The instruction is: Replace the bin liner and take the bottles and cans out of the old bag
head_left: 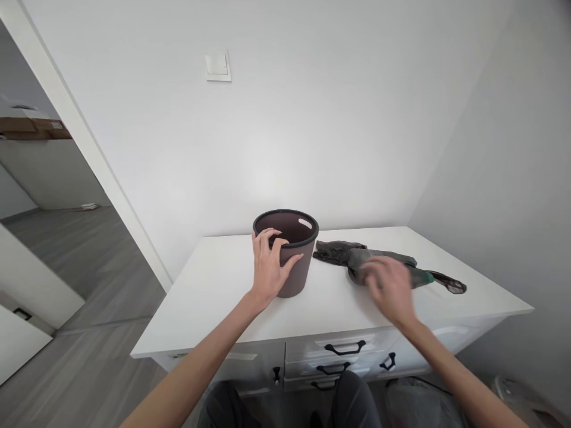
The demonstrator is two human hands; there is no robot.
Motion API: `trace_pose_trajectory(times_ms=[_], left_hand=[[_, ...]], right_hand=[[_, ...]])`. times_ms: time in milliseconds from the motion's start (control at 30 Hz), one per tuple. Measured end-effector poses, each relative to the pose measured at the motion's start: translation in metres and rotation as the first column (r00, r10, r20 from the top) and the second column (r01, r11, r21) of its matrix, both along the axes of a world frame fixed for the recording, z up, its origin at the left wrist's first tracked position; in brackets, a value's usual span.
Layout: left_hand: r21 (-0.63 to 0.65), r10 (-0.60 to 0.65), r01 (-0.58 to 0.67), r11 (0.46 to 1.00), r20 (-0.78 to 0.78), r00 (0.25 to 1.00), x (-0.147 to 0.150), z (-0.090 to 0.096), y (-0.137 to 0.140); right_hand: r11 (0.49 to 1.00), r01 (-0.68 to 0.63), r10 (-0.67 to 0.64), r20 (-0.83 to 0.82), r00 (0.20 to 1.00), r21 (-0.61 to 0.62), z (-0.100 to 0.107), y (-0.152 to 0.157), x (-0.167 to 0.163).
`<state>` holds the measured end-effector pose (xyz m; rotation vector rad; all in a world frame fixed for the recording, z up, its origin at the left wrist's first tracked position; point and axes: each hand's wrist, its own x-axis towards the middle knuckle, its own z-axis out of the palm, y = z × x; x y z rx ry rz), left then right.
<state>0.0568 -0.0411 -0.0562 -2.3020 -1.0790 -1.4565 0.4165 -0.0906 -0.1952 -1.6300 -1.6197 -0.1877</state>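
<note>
A brown round bucket (298,244) with a dark rim stands upright on the white cabinet top (214,291). My left hand (269,266) grips its near rim and side, fingers hooked over the edge. To the right lies a crumpled dark grey-green cloth (357,254), stretched along the top. My right hand (389,287) is blurred, fingers spread, hovering over the middle of the cloth; whether it touches the cloth cannot be made out.
The cabinet has drawers with black handles (345,348) below its front edge. A white wall with a light switch (218,65) stands behind, another wall at the right. A doorway and grey wood floor (80,249) lie at the left.
</note>
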Motion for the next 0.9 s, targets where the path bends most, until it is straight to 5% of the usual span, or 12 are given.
trace_pose_trajectory(times_ms=[133, 267, 367, 533, 633, 733, 900], left_hand=[[-0.026, 0.017, -0.019, 0.999, -0.051, 0.999, -0.006, 0.002, -0.005], [-0.050, -0.009, 0.005, 0.999, -0.094, 0.996, -0.027, -0.009, -0.018], [-0.032, -0.019, 0.017, 0.999, -0.055, 0.998, -0.048, -0.031, -0.043], [-0.117, -0.118, 0.109, 0.987, -0.079, 0.990, -0.068, -0.066, -0.086], [-0.264, -0.206, 0.182, 0.947, -0.066, 0.976, -0.060, -0.063, -0.098], [-0.394, -0.288, 0.277, 0.876, 0.033, 0.957, -0.037, -0.044, -0.102], [-0.583, -0.292, 0.369, 0.723, 0.226, 0.929, 0.011, -0.009, -0.106]], right_hand=[[0.949, -0.068, 0.111, 0.126, 0.986, -0.308, -0.005, 0.062, -0.109], [0.847, -0.003, 0.026, 0.036, 0.999, -0.532, -0.010, 0.099, -0.145], [0.849, -0.027, 0.026, -0.009, 1.000, -0.528, -0.017, 0.093, -0.143], [0.883, -0.174, 0.132, -0.124, 0.983, -0.436, -0.016, 0.037, -0.136], [0.891, -0.368, 0.229, -0.437, 0.870, -0.265, 0.012, -0.009, -0.131], [0.874, -0.444, 0.209, -0.673, 0.710, -0.197, 0.066, -0.057, -0.130], [0.829, -0.540, 0.212, -0.810, 0.547, -0.147, 0.153, -0.113, -0.134]])
